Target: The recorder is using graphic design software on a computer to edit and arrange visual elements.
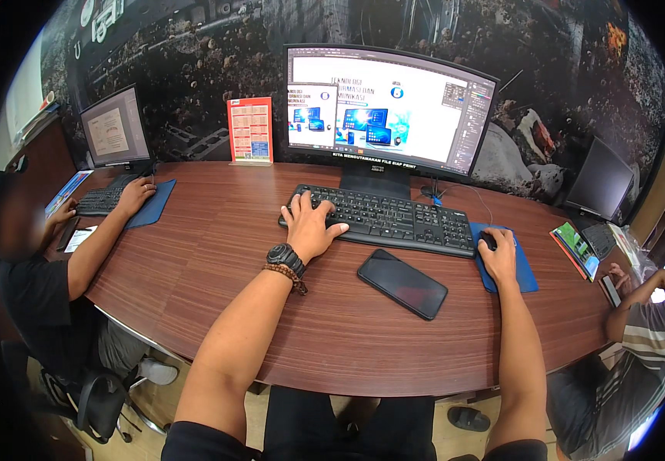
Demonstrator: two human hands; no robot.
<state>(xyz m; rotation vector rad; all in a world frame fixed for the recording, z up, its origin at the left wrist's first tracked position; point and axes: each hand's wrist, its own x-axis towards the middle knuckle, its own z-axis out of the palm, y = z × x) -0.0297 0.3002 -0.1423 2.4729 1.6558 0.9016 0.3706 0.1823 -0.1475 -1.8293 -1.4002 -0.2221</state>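
Right grip (500, 260) around mouse (489, 241); left grip (309, 228) on keyboard (398, 221), left end.

A monitor (394, 104) is set at the back of the desk (202, 269), before the wall (194, 69). In front of it a keyboard (390, 219) is placed, its left end lying under the left hand (311, 228). To the keyboard's right, a mouse (488, 242) is set on a pad (528, 269), under the right hand (499, 259). Before the keyboard, between the forearms, a phone (403, 283) is laid. Left of the monitor a calendar (251, 132) is stood. Farther left, a co-worker (40, 307) is seated at a second monitor (113, 131); at far right, another person (655, 330) is seated near a third monitor (603, 180).
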